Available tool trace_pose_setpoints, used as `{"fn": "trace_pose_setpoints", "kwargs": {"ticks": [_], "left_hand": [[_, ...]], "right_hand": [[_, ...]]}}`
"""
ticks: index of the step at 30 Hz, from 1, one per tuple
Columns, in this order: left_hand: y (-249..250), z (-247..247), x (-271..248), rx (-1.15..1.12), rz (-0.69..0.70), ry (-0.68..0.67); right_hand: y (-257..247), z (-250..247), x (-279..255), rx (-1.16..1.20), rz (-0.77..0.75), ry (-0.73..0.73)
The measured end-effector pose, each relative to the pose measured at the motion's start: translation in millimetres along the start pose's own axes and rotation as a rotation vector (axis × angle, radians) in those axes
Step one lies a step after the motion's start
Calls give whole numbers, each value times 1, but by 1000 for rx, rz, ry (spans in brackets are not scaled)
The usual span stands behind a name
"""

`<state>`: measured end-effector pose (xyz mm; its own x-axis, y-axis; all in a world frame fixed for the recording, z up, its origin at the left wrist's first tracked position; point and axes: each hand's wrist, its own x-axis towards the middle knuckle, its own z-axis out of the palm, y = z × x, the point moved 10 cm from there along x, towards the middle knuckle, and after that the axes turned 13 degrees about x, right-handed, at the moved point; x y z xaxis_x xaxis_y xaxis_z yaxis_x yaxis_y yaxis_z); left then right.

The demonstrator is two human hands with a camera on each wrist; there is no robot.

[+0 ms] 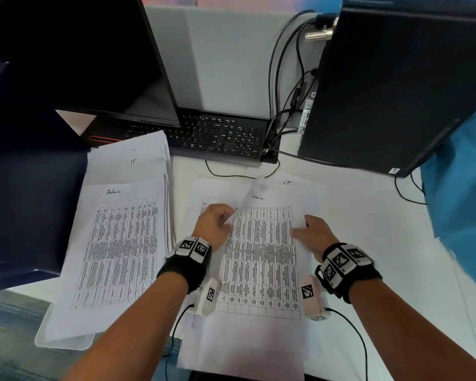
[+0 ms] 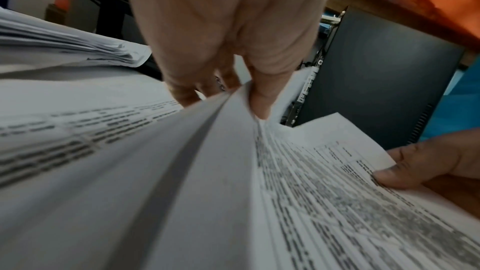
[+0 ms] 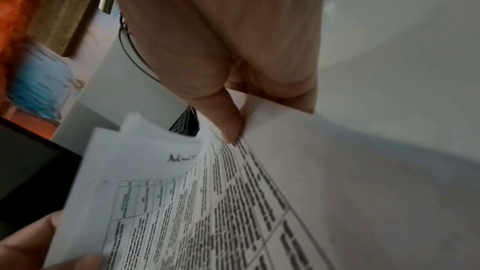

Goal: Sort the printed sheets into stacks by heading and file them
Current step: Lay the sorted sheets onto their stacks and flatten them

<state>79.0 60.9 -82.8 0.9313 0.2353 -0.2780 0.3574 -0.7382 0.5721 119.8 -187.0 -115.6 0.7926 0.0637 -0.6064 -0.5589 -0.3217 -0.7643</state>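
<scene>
In the head view a printed table sheet (image 1: 259,257) headed "Admin" tops the middle pile, and a sheet headed "IT" (image 1: 287,182) peeks out beneath it. My left hand (image 1: 220,221) pinches that top sheet's left edge, which curls upward. The left wrist view shows the pinched sheet (image 2: 311,192) bowing up. My right hand (image 1: 300,226) grips its right edge. In the right wrist view the thumb (image 3: 231,122) lies on the sheet (image 3: 233,213) with fingers under it. To the left lies an "Admin" stack (image 1: 116,243), with an "IT" stack (image 1: 134,160) behind it.
A black keyboard (image 1: 220,136) and monitor (image 1: 80,50) stand behind the papers. A dark computer tower (image 1: 390,92) with cables (image 1: 286,78) is at the back right. A dark blue box (image 1: 25,174) sits on the left. A clear plastic folder (image 1: 63,342) lies under the left stack.
</scene>
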Motion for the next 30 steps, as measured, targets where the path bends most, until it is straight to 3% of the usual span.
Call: {"fn": "trace_pose_setpoints", "kwargs": {"ticks": [5,12,17,19,25,30], "left_hand": [[-6,6,-11,-398,16,-48],[-24,-1,-24,-755,-110,22],[-58,26,-24,-742,-396,-69],[-68,30,-22,-775,-455,-40],[-69,28,-20,-811,-459,22],[-60,28,-25,-902,-447,21]], "right_hand": [[11,-12,9,267,20,68],[13,-5,13,409,42,-53],[9,-5,8,395,-29,-37],[8,-7,7,372,-43,-36],[11,-14,7,474,-46,19],[6,-28,4,339,-160,139]]}}
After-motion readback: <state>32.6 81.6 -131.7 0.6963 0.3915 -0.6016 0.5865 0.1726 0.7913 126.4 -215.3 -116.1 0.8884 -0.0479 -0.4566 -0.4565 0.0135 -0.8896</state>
